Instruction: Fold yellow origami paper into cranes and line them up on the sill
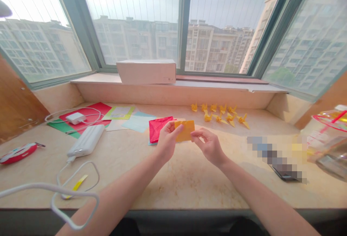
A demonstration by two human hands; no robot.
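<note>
The left hand [168, 142] pinches a folded yellow origami paper [184, 131] between thumb and fingers, raised above the stone counter [173, 189]. The right hand [208, 146] curls at its right edge, its grip unclear. A firm, even pinch keeps the layers aligned.

yellow origami paper [184, 131]: matt; counter [173, 189]: polished stone, smooth; pwr bank [85, 140]: glossy plastic; box [146, 72]: matt cardboard.

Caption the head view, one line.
Left hand and right hand hold a yellow paper rectangle above a marble counter, near yellow origami cranes.
</note>
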